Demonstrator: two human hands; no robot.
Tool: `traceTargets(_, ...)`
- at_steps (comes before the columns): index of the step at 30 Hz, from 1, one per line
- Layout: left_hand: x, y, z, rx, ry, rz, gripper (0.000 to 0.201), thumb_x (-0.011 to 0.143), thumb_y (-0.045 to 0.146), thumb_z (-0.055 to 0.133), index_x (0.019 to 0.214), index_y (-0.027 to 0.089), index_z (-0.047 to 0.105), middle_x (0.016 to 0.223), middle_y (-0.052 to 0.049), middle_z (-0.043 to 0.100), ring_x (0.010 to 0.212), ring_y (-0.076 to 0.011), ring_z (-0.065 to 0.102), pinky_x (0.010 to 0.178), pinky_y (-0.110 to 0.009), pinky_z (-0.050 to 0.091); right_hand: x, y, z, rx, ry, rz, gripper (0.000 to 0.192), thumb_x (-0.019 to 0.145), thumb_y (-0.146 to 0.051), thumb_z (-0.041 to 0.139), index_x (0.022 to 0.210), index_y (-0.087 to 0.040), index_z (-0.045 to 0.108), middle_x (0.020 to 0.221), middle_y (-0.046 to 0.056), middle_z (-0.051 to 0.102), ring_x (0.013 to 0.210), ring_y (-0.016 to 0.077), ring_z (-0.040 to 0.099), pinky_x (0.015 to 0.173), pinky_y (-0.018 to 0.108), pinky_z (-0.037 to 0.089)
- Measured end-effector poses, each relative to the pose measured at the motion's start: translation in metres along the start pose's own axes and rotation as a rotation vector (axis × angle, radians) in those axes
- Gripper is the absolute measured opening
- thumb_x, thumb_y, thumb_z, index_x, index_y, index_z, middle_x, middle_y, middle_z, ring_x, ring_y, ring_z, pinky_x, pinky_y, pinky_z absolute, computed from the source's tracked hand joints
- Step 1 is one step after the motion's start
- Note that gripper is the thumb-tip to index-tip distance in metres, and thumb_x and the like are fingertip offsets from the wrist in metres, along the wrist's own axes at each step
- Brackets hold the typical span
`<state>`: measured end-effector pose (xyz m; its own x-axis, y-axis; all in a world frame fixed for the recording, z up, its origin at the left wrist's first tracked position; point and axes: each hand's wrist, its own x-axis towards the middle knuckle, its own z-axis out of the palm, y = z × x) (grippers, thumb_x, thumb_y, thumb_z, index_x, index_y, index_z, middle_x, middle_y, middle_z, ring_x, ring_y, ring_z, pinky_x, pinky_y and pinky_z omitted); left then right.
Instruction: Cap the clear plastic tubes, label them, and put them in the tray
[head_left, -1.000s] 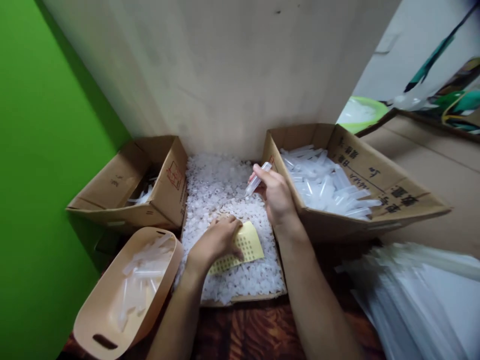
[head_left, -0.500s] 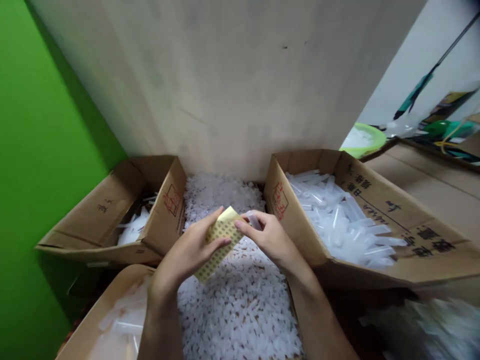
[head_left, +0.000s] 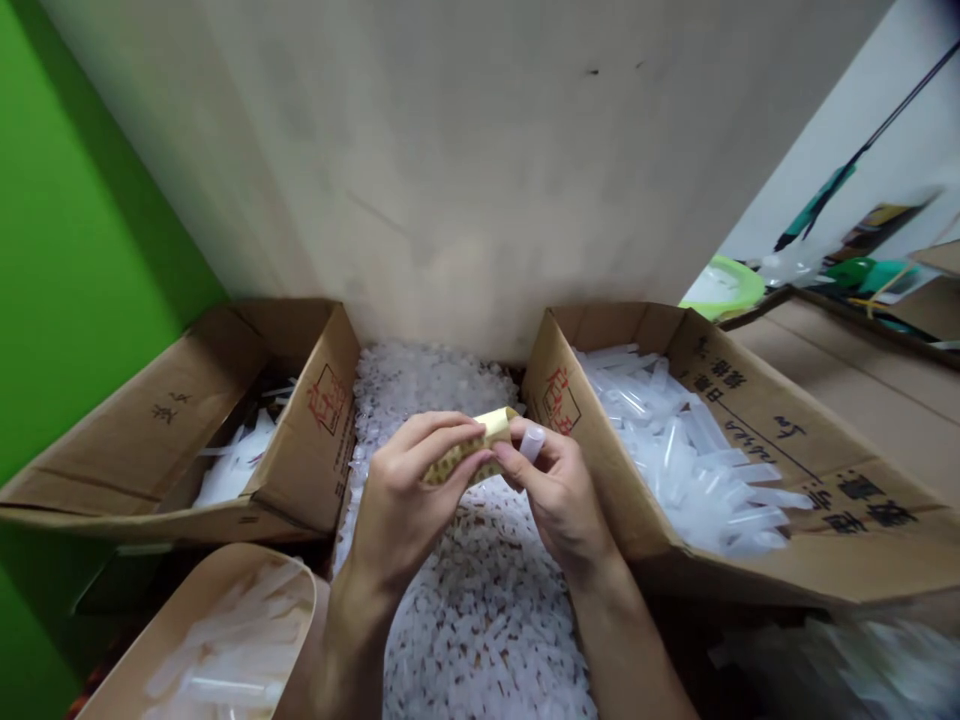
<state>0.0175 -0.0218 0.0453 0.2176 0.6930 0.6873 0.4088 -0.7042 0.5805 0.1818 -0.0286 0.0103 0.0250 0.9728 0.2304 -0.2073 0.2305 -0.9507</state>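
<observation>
Head view: left hand (head_left: 397,500) pinches a yellow sticker sheet (head_left: 471,452), bent, w/ a grid of small dots, held above the middle box of white bits (head_left: 480,610). Right hand (head_left: 559,490) closed on a clear plastic tube (head_left: 531,441), thumb touching the sheet's edge. Just right, a cardboard box (head_left: 750,420) full of clear tubes; left, another box (head_left: 315,430); tan tub (head_left: 195,600) at lower left.

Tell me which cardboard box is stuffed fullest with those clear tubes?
The cardboard box on the right, beside the right hand. Clear tubes pile across it, while the cardboard box on the left shows only a few inside.
</observation>
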Motion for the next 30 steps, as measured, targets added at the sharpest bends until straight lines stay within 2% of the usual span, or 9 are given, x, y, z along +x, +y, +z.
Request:
traceTargets(7, 0.0, 0.005, 0.0, -0.061, 0.043, -0.069, 0.008, 0.087, 0.014, 0.081, 0.092, 0.019, 0.078, 0.094, -0.002, 0.077, 0.085, -0.0128, 0.073, 0.081, -0.023, 0.058, 0.001, -0.011, 0.003, -0.09, -0.028, -0.111, 0.012, 0.094, -0.026, 0.069, 0.088, -0.018, 0.076, 0.084, 0.002, 0.066, 0.079, 0.0161, 0.058, 0.072, 0.027, 0.043)
traceTargets(14, 0.0, 0.007, 0.003, -0.084, 0.059, -0.085, 0.007, 0.086, 0.014, 0.082, 0.084, 0.02, 0.078, 0.092, -0.002, 0.078, 0.084, -0.0125, 0.073, 0.081, -0.023, 0.057, 0.0, -0.016, 0.002, -0.188, 0.017, -0.157, 0.013, 0.092, -0.025, 0.07, 0.082, -0.018, 0.075, 0.079, 0.001, 0.065, 0.074, 0.0157, 0.058, 0.069, 0.027, 0.043)
traceTargets(18, -0.001, 0.006, 0.002, -0.148, 0.04, -0.135, 0.007, 0.087, 0.016, 0.082, 0.09, 0.021, 0.078, 0.094, -0.002, 0.077, 0.087, -0.0144, 0.073, 0.082, -0.025, 0.058, 0.0, -0.018, 0.001, -0.196, 0.024, -0.174, 0.012, 0.091, -0.025, 0.07, 0.082, -0.018, 0.075, 0.077, 0.0, 0.064, 0.074, 0.0161, 0.059, 0.069, 0.027, 0.045)
traceTargets(25, 0.0, 0.008, 0.001, -0.137, 0.033, -0.115, 0.012, 0.089, 0.01, 0.076, 0.087, 0.021, 0.078, 0.094, -0.002, 0.078, 0.088, -0.0144, 0.073, 0.084, -0.027, 0.057, 0.0, -0.018, 0.002, -0.22, 0.041, -0.214, 0.013, 0.091, -0.022, 0.068, 0.079, -0.019, 0.072, 0.078, 0.001, 0.065, 0.077, 0.0164, 0.063, 0.072, 0.025, 0.048)
traceTargets(30, 0.001, 0.009, 0.002, -0.138, 0.03, -0.12, 0.007, 0.09, 0.014, 0.077, 0.088, 0.021, 0.077, 0.096, -0.003, 0.077, 0.091, -0.016, 0.073, 0.085, -0.029, 0.058, -0.001, -0.018, 0.001, -0.232, 0.055, -0.204, 0.012, 0.091, -0.024, 0.069, 0.08, -0.019, 0.071, 0.075, 0.0, 0.063, 0.074, 0.0166, 0.061, 0.07, 0.026, 0.048)
